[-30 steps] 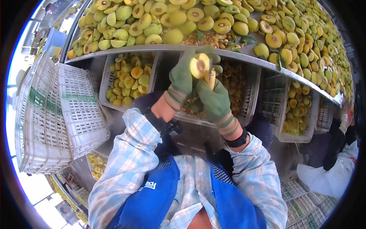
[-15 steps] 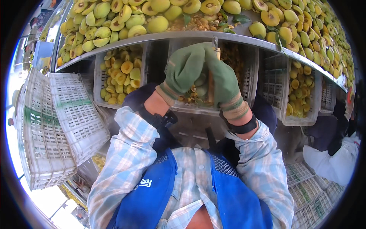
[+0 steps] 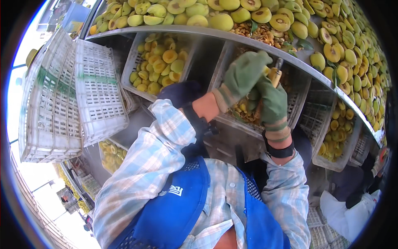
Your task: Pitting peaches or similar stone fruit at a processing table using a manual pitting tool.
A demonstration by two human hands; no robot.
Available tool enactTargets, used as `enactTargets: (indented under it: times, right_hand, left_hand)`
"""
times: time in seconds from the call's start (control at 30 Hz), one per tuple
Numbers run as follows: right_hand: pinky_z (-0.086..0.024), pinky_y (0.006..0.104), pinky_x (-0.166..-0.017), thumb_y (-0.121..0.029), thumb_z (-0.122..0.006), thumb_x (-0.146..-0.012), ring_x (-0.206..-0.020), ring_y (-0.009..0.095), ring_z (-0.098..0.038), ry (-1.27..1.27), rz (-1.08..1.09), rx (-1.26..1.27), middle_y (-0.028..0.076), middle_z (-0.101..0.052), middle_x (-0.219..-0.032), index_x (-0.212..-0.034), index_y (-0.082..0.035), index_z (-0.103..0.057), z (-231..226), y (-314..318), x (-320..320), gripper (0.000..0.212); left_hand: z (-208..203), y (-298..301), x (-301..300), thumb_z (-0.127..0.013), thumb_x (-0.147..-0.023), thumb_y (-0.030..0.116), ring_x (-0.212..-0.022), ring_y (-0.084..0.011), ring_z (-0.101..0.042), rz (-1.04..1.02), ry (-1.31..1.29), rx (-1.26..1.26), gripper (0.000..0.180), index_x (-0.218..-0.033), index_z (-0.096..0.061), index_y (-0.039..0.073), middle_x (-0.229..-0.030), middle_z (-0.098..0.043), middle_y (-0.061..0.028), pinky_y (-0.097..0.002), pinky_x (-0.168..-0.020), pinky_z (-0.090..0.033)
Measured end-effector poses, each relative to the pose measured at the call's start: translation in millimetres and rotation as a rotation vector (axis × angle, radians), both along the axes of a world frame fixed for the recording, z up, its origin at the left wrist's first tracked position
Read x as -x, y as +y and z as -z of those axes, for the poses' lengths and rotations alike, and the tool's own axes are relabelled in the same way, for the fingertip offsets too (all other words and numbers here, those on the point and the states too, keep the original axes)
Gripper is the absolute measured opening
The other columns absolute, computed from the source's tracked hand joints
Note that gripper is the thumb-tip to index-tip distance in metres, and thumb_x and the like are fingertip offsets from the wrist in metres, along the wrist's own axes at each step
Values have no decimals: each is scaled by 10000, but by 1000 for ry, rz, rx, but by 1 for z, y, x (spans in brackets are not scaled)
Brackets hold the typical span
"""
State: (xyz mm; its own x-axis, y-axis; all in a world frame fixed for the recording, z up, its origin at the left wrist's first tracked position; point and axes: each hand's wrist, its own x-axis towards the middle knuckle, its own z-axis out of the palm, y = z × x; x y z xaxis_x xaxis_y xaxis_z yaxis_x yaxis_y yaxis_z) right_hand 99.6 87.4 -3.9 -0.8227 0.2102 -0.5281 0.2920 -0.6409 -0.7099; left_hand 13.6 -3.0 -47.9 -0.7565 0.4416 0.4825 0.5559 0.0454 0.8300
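Note:
Both my hands wear green knit gloves and meet over a white crate [image 3: 299, 97] of pits and fruit scraps beneath the table edge. My right hand [image 3: 271, 99] is closed round a tool with a wooden handle [image 3: 275, 76] and a metal end [image 3: 279, 63] pointing up toward the table. My left hand [image 3: 244, 72] is bent closed just left of it. A yellow-green sliver, seemingly fruit [image 3: 265, 71], shows between the gloves; most of it is hidden by the fingers. Lower down, a wooden length [image 3: 258, 111] shows beside my right glove.
A metal-edged table [image 3: 182, 28] ahead carries heaped yellow-green fruit [image 3: 222, 21], many cut open, and loose pits [image 3: 261, 35]. Crates of fruit halves [image 3: 159, 66] [image 3: 333, 133] stand below, left and right. Stacked white crates [image 3: 99, 91] lean at left. Another person's gloved hand [image 3: 379, 159] shows at far right.
The view has turned, so the table edge slopes down to the right. My hands appear farther right, with the tool's handle tilted more, and a yellow-green sliver now shows between them.

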Motion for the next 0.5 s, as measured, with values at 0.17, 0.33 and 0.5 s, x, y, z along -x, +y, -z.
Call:
enactTargets:
  times: [0.17,0.33,0.5]
  right_hand:
    - [-403,241,-391,-264,-607,-925,-457,89,-526,7,-163,-211,16,-585,-642,-973,-28,-585,-19,-8,-3,242]
    - [-399,236,-389,-263,-607,-895,-454,90,-520,-114,-352,-175,22,-569,-631,-924,-25,-581,-33,-2,-3,242]
    - [-424,245,-392,-282,-583,-904,-463,94,-524,-130,-386,-202,24,-562,-635,-910,-33,-567,-30,-1,-3,250]
  left_hand:
    - [-21,-22,26,-435,-992,424,-981,-255,-643,256,-1109,-453,541,-1199,-541,-65,-1102,-638,-178,-337,-887,-528]
    - [-48,-16,18,-377,-997,463,-914,-317,-664,197,-1171,-289,603,-1203,-525,-84,-1123,-627,-230,-407,-723,-594]
    - [-42,-16,14,-371,-995,488,-878,-281,-671,233,-1094,-213,618,-1188,-538,-74,-1082,-640,-217,-378,-715,-591]
